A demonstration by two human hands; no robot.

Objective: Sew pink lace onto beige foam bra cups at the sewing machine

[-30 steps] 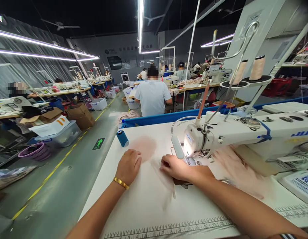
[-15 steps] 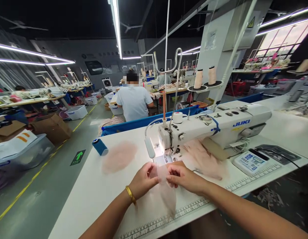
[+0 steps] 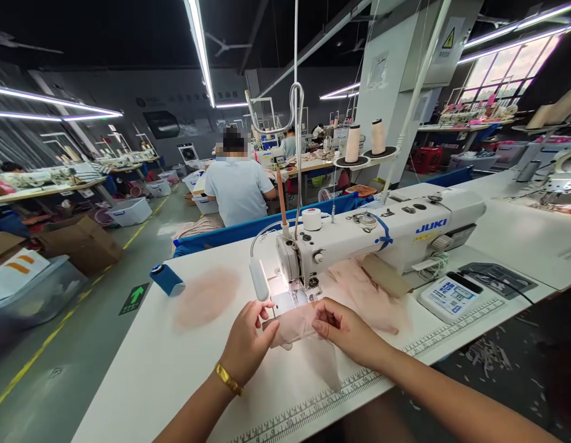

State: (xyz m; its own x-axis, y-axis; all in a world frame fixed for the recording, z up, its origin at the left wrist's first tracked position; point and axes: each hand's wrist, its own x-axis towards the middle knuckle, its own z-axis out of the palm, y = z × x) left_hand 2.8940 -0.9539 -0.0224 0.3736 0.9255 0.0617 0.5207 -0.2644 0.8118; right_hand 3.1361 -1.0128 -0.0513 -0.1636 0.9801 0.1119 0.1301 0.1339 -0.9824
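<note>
A piece of sheer pale pink fabric (image 3: 292, 325) is stretched sideways just in front of the sewing machine's needle area (image 3: 295, 295), and a loose part of it hangs toward the table edge. My right hand (image 3: 343, 329) pinches its right end between thumb and fingers. At the left end is my left hand (image 3: 246, 335), thumb and index finger apart, the thumb against the cloth. The white sewing machine (image 3: 359, 237) stands right behind both hands. More pink fabric (image 3: 363, 295) lies under the machine's arm.
Left on the white table (image 3: 142, 363) are a blue thread cone (image 3: 166, 280) and a round pink fabric piece (image 3: 207, 297). A ruler strip (image 3: 313, 409) follows the front edge. At right sits a white box with blue print (image 3: 449, 295). A person in a light shirt (image 3: 239, 191) sits ahead.
My hands have moved apart, the left one opening its fingers. The fabric, upright between them before, is now spread sideways. The view has shifted slightly right.
</note>
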